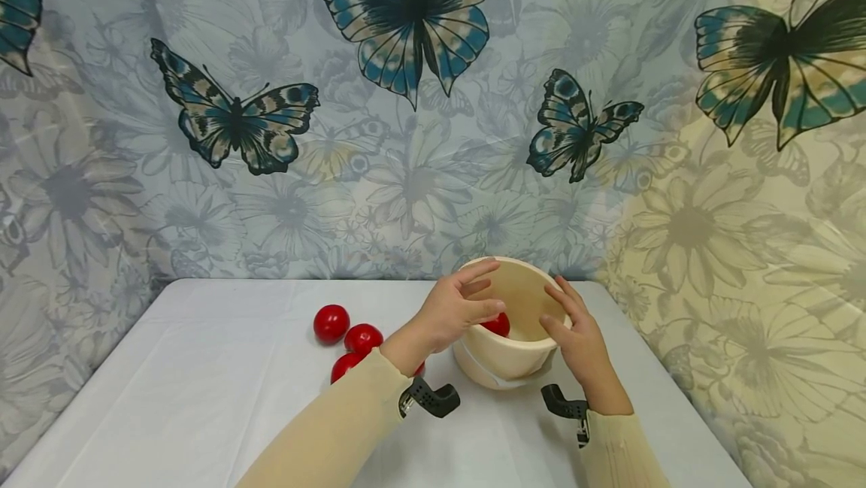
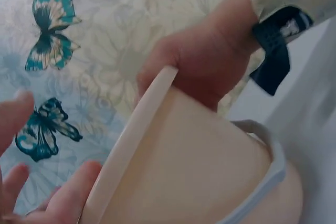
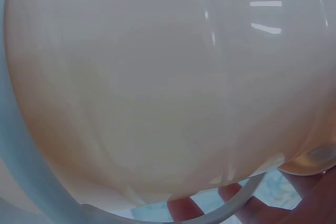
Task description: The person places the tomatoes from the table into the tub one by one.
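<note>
A cream plastic bucket (image 1: pixel 501 368) with a pale grey handle (image 2: pixel 281 166) stands tilted on the table, its mouth toward me. Inside it lies a shiny red round fruit (image 1: pixel 498 325), partly covered by my left thumb. My left hand (image 1: pixel 449 311) is over the bucket's left rim, fingers spread, with nothing between them in the left wrist view. On the opposite side my right hand (image 1: pixel 580 337) holds the bucket by its rim, thumb toward the mouth. Its fingers (image 3: pixel 184 209) show against the outer wall in the right wrist view.
More red round fruits (image 1: pixel 331 324) lie left of the bucket, some partly hidden by my left forearm. All stand on a white-covered table (image 1: pixel 203 368). Behind it hangs a butterfly-patterned cloth (image 1: pixel 419 195). Each wrist wears a black band mount (image 1: pixel 436 399).
</note>
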Available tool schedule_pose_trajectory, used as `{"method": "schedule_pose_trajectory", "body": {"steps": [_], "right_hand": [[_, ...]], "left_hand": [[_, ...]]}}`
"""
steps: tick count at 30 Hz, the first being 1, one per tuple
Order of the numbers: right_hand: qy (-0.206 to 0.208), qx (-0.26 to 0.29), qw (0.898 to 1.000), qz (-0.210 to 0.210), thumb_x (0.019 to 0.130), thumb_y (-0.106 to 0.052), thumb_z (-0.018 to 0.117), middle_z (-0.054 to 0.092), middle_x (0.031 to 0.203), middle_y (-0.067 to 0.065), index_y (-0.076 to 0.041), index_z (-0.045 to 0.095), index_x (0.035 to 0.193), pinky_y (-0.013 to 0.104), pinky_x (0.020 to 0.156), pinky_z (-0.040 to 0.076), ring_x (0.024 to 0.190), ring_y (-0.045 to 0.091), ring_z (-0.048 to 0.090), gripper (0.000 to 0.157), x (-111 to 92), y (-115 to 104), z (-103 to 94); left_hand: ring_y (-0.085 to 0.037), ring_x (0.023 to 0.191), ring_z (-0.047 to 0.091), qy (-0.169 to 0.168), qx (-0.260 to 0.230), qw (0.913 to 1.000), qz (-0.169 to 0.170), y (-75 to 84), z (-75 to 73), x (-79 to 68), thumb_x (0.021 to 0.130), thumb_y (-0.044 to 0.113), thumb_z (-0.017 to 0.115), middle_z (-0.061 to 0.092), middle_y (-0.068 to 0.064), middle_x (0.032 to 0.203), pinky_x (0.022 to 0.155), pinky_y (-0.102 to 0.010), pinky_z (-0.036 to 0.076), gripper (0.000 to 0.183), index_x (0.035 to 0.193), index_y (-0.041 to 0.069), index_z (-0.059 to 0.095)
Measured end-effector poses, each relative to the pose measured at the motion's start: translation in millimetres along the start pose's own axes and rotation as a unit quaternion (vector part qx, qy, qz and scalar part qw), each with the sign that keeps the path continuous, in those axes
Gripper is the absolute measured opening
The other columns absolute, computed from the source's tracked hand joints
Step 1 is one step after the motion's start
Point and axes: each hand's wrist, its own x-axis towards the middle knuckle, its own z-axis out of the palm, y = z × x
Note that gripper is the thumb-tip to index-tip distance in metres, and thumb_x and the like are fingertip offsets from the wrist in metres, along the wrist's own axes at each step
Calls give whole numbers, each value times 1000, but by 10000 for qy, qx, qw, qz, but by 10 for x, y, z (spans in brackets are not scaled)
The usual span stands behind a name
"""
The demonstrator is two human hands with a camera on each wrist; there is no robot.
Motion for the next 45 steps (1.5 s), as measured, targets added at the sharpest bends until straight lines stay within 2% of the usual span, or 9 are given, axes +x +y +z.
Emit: {"method": "schedule_pose_trajectory", "body": {"steps": [6, 13, 21, 27, 32, 37, 40, 42, 45], "right_hand": [[25, -42, 10000, 57, 98, -17, 64, 25, 161, 6, 2, 47, 146, 49, 112, 30, 147, 34, 19, 54, -34, -15, -20], [84, -107, 9999, 42, 98, -18, 64, 26, 160, 9, 3, 48, 145, 11, 102, 28, 146, 35, 20, 54, -37, -24, -28], [58, -109, 9999, 76, 98, -19, 64, 25, 161, 8, 2, 48, 145, 16, 104, 28, 146, 35, 19, 55, -45, -18, -33], [60, -69, 10000, 7, 97, -18, 64, 26, 161, 8, 3, 48, 145, 10, 101, 27, 146, 35, 20, 54, -33, -7, -21], [64, -61, 10000, -1, 97, -17, 64, 26, 160, 9, 3, 48, 145, 10, 101, 27, 146, 35, 20, 54, -26, -9, -15], [3, -61, 10000, 51, 98, -18, 64, 25, 161, 7, 2, 47, 146, 31, 111, 31, 146, 34, 20, 55, -21, -20, -6], [-19, -54, 10000, 37, 98, -17, 64, 24, 161, 7, 2, 46, 146, 44, 112, 31, 146, 34, 20, 55, -14, -23, -1], [-27, -49, 10000, 33, 98, -17, 64, 24, 161, 7, 1, 46, 147, 47, 112, 31, 146, 34, 20, 55, -10, -23, 0], [-28, -62, 10000, 27, 98, -18, 64, 24, 161, 7, 1, 46, 147, 47, 112, 31, 146, 35, 20, 56, -5, -27, 3]], "left_hand": [[-32, 141, 36, 403, -161, 9990, 88, 86, -193, -322, 89, 0, 73, 30, -1, 159, 89, -40, 56, 60, 145, 10, 53], [-29, 140, 37, 690, 565, 9959, -133, 268, -815, -841, 88, 9, 78, 29, 4, 159, 95, -38, 52, 68, 149, 14, 48], [-36, 142, 32, 1121, 1201, 9861, -234, 262, -1555, -1343, 91, 13, 75, 23, -2, 161, 93, -35, 53, 70, 153, 10, 40], [-24, 140, 34, 1463, 646, 9869, -229, 168, -1943, -1631, 93, 3, 70, 14, -7, 164, 92, -41, 53, 75, 156, 6, 31], [-7, 129, 44, 1809, 351, 9819, -428, 88, -2140, -1770, 93, 1, 69, 12, -8, 164, 93, -43, 52, 76, 157, 8, 28], [-19, 136, 39, 2042, 338, 9758, -703, 8, -2239, -1820, 94, 2, 69, 6, -12, 164, 93, -43, 52, 79, 159, 8, 24], [-17, 134, 42, 2077, 289, 9746, -791, -38, -2282, -1834, 94, 2, 68, 2, -12, 165, 93, -44, 52, 79, 159, 7, 22], [-9, 127, 48, 2065, 262, 9747, -814, -81, -2310, -1845, 94, 2, 69, 0, -12, 165, 93, -44, 53, 80, 159, 6, 22], [-14, 129, 49, 2062, 290, 9738, -914, -202, -2372, -1869, 93, 4, 70, 3, -13, 165, 93, -45, 52, 80, 158, 5, 23]]}}
